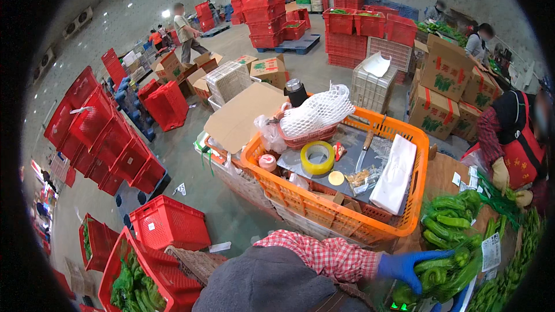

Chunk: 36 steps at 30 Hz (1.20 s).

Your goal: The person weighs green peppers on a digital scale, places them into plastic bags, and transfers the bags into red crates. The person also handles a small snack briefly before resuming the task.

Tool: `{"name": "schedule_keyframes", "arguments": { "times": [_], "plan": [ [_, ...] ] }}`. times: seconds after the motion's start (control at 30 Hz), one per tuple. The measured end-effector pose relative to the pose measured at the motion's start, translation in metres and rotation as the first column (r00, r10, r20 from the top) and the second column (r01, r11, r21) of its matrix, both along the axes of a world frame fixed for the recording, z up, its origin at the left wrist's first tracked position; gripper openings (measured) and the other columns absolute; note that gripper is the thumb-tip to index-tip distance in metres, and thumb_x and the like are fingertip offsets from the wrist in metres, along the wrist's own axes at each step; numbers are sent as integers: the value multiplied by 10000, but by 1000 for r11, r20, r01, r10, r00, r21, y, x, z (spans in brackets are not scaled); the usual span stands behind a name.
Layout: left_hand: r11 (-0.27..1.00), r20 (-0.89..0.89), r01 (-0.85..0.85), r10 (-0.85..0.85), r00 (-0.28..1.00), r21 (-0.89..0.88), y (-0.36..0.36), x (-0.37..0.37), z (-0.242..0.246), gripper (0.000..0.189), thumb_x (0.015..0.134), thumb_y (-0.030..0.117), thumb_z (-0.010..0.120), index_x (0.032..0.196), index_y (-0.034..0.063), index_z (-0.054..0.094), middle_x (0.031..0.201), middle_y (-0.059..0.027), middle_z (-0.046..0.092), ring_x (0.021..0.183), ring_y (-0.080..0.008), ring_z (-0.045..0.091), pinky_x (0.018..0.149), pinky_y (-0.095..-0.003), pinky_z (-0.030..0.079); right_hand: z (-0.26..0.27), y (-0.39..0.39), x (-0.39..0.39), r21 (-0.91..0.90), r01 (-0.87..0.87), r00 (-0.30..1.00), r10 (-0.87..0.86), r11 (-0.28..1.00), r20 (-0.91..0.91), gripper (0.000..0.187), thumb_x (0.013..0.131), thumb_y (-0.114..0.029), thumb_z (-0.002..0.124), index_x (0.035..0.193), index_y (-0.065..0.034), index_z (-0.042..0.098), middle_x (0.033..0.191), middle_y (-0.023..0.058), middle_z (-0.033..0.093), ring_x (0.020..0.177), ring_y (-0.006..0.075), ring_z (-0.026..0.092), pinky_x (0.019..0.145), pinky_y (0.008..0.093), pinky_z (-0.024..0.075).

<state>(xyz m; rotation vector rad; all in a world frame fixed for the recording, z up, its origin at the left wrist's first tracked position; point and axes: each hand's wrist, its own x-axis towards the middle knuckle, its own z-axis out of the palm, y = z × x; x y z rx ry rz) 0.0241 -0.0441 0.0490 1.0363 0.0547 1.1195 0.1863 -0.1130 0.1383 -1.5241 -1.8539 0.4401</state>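
My left hand [401, 267], in a blue glove below a red checked sleeve, grips the near side of a green net bag of long green peppers [438, 275] at the lower right. Its thumb and fingers are spread around the peppers. My right hand [455, 302], also blue-gloved, shows only in part at the bottom edge, against the bag's lower side; its grip is hidden. A white label [491, 252] with print lies against the bag. Beneath the bag is a device with a lit green display [399, 307]. More large green peppers [451, 221] lie just beyond.
An orange crate [334, 208] holds yellow tape [318, 157], a knife [364, 151] and white foam netting [318, 108]. A co-worker [498, 134] in light gloves handles green netting at right. Loose slender peppers [511, 268] line the right edge. Red crates [169, 221] and cartons [433, 112] stand around.
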Motion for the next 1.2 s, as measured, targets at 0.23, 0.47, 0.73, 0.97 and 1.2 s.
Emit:
{"name": "schedule_keyframes", "arguments": {
  "times": [0.23,0.47,0.73,0.97,1.2],
  "plan": [
    [952,112,301,-294,949,-50,1,-2,12,910,600,164,740,1320,85,188,1340,-74,243,1203,-177,268,999,-331,206,-34,10,51,130,259,911,-197,957,-363,566,824,-330,485,1249,0,306,1273,161,331,1175,279,304,983,358,211],
    [961,-230,222,-181,956,168,7,6,-2,733,733,177,625,1319,93,193,1336,-84,251,1180,-164,286,974,-311,250,-59,7,41,51,249,877,-202,967,-435,507,835,-319,463,1223,-14,344,1231,138,373,1127,252,348,951,349,254],
    [959,-489,-136,245,838,247,8,21,-47,624,778,180,579,1293,61,246,1251,-89,377,1099,-153,379,923,-314,320,-84,14,20,-182,43,541,-176,982,-822,445,848,-306,438,1193,-29,388,1183,111,421,1071,222,400,914,339,303],
    [931,-35,89,-108,994,-353,9,4,-52,413,820,196,488,1194,44,400,1136,-68,480,1007,-172,468,878,-311,377,-113,-3,11,-339,-78,-147,-347,938,-926,398,860,-296,416,1167,-42,426,1141,88,463,1023,195,445,882,331,346],
    [853,-87,87,-153,984,-514,20,10,-38,437,820,159,491,1216,22,366,1202,-88,435,1090,-191,427,924,-320,342,-115,-19,4,-129,193,-72,-117,973,-991,403,821,-187,509,1189,-62,402,1136,72,487,1019,209,476,865,362,390]
  ]
}}
